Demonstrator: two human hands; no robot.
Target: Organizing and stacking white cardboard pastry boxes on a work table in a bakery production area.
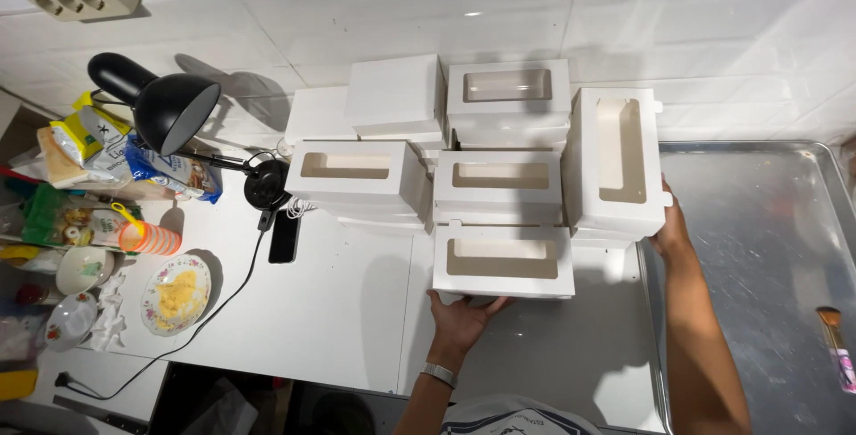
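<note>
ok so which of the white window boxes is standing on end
The white box at the far right of the stack, against the right hand. Its window runs top to bottom in the view, while the other boxes' windows run side to side.

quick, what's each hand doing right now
Left hand: open, palm flat against the near side of the front windowed box.
Right hand: on the right side of the upright windowed box; fingers hidden, grip cannot be told.

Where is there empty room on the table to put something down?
The white table is bare between the flowered plate and the front window box. The metal tray is mostly bare, with a brush at its edge. The far left by the lamp is crowded.
</note>
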